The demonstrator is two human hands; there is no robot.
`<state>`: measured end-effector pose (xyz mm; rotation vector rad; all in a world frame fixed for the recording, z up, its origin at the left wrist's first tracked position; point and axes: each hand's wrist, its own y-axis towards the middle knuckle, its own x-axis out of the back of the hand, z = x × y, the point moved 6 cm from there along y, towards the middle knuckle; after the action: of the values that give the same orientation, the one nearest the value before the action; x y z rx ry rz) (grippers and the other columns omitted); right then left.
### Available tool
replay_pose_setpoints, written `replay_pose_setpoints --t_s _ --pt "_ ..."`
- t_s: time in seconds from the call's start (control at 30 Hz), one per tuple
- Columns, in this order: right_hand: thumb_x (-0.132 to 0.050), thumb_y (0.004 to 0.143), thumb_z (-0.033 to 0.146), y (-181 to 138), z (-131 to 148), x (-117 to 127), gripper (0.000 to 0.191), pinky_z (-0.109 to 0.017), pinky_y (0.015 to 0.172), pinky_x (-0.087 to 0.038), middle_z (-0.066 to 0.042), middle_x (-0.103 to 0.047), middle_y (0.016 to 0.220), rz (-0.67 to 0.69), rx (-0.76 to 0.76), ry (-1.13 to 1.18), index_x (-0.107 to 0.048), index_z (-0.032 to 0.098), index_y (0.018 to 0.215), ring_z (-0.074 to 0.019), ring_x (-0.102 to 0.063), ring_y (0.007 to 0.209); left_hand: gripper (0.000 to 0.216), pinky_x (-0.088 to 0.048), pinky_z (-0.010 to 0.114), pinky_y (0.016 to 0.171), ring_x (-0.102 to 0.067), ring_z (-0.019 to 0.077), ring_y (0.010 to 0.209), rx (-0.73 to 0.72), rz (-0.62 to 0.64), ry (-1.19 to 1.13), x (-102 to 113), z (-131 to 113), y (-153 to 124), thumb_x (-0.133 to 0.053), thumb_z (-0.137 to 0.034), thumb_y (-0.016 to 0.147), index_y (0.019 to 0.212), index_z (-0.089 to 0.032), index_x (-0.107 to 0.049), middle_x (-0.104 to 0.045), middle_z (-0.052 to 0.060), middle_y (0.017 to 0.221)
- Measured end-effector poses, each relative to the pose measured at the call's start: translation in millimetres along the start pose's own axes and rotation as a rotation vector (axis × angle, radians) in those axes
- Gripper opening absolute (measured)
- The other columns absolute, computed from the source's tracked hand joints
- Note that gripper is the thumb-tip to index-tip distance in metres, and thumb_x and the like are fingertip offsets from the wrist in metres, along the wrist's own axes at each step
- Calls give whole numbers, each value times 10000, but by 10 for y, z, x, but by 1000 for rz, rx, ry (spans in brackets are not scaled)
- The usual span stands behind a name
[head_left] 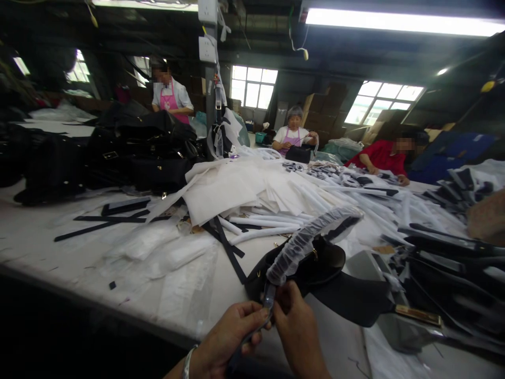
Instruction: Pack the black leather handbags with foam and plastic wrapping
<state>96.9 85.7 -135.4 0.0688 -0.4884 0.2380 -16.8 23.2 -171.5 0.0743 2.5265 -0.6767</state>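
A dark bag strap, its upper stretch wrapped in crinkled clear plastic film (pixel 294 250), arches up from my hands. My left hand (pixel 236 326) is closed, pinching the strap's lower part between thumb and fingers. My right hand (pixel 298 326) is closed at the strap just below the bunched film, its fingertips partly hidden. Right behind the strap lies a black handbag (pixel 333 258) with gold-coloured fittings and its flap (pixel 355 297) spread to the right. Whether the strap's lower end is joined to the bag cannot be made out.
White paper sheets (pixel 224 195) and white tubes (pixel 272 230) are heaped mid-table. Black strips (pixel 106 221) and clear plastic bags (pixel 158 247) lie left, black bags (pixel 138 152) behind them. More bag parts (pixel 445 268) crowd the right. Several co-workers sit or stand across the table.
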Motion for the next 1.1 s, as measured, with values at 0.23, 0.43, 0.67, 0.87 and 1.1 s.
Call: replay_pose_setpoints --t_s 0.23,0.43,0.67,0.87,1.1 --pt "-618 806 317 -30 65 87 110 -297 711 -504 -33 -718 807 30 22 51 -551 241 847 -225 -685 769 375 -127 155 371 -283 13 373 -41 -35 9 5 1 21 -733 -489 753 819 -138 -618 -484 -65 525" --pt "-704 770 532 -232 -29 -150 465 -337 744 -516 -71 -734 998 59 -169 783 -499 239 1068 -219 -682 812 375 -160 133 371 -302 10 399 -63 -34 -79 -26 14 12 -774 -462 731 840 -141 -612 -506 -65 591" --pt "-842 668 435 -198 -39 -382 590 -237 605 -517 -4 -721 812 -83 -313 1024 -454 254 1075 -186 -692 778 448 -169 120 387 -259 13 419 -85 93 -139 -159 55 28 -763 -503 751 974 -130 -652 -426 -87 554" --pt "-777 731 508 -122 -62 -317 539 -239 429 -470 -89 -740 924 -42 -266 835 -449 219 1047 -239 -708 717 580 -236 147 371 -395 47 452 -257 -107 77 -90 -2 21 -700 -656 724 954 -125 -651 -572 -2 690" --pt "-641 816 595 -128 -35 -40 454 -331 732 -551 -79 -751 857 78 -38 497 -620 196 1032 -240 -711 800 596 -263 167 383 -358 56 382 -346 -279 271 156 -11 71 -657 -661 756 1030 -132 -646 -532 -49 521"
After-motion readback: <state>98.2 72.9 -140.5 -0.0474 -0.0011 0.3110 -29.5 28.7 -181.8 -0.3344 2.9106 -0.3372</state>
